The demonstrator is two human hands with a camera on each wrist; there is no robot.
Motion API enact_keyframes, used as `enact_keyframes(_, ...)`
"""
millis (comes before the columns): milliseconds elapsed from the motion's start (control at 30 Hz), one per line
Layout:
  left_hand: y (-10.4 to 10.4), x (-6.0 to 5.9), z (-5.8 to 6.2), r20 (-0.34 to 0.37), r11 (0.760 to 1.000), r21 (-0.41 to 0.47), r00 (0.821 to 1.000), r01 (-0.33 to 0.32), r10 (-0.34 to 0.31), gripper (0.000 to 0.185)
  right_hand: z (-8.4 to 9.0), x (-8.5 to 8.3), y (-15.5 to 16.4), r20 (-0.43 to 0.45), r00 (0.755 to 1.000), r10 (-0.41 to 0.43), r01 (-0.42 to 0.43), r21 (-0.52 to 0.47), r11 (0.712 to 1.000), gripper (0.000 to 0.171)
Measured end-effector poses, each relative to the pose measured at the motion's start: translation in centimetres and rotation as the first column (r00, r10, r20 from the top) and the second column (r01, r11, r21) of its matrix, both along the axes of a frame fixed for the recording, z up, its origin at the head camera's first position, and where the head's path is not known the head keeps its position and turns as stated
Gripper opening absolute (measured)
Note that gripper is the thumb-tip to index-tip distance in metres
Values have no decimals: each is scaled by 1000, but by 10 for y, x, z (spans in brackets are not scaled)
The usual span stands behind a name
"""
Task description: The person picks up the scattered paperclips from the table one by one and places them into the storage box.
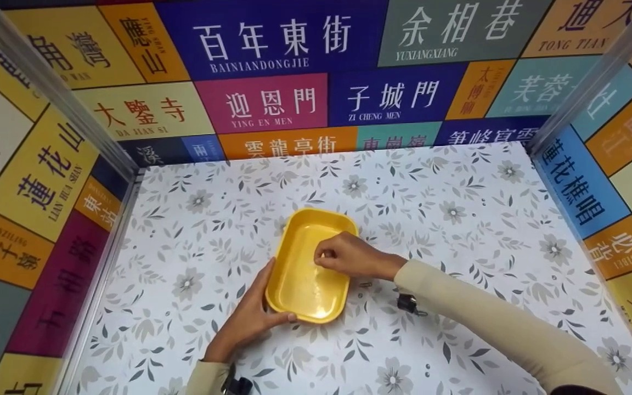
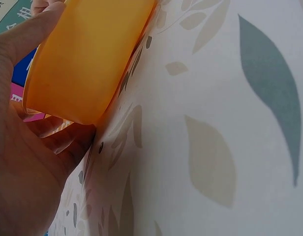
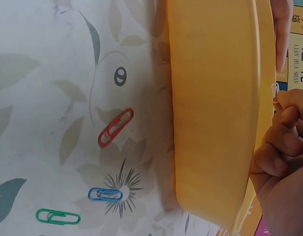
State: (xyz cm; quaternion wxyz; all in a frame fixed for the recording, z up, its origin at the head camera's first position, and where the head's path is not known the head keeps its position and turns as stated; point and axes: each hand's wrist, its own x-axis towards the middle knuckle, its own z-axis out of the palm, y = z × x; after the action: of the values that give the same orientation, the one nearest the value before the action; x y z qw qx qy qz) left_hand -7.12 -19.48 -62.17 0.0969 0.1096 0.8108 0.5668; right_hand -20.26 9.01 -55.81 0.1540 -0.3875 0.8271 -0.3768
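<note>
A yellow tray sits near the middle of the floral tabletop; the left hand holds its near left corner, fingers along the left side and thumb curled against the near edge. The right hand is over the tray's right side, fingers curled together, pinching a small clear paper clip at the fingertips. Just right of the tray, a red clip, a blue clip and a green clip lie on the tabletop.
</note>
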Motion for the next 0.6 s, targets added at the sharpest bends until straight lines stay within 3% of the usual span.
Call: enact_keyframes(600, 0, 0, 1, -20, 1000, -20, 1000, 10, -11, 132, -12, -3, -17, -8, 997, 79, -78, 64, 995, 10)
